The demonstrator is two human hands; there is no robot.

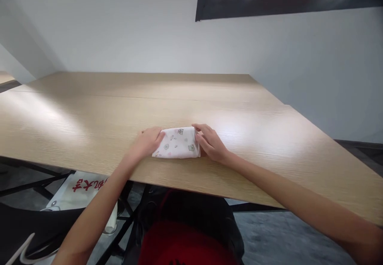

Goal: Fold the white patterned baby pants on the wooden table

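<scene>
A small folded cloth, white with little printed bears and other small figures, lies flat on the wooden table near its front edge. At its left end is my left hand, with the thumb along the cloth's edge and the other fingers close together. My right hand holds the opposite end, its fingers bent against the short side. The right fingertips partly cover that edge.
Behind the table stands a pale wall with a dark window frame. Below the front edge on the left are a white bag with red characters and a black chair.
</scene>
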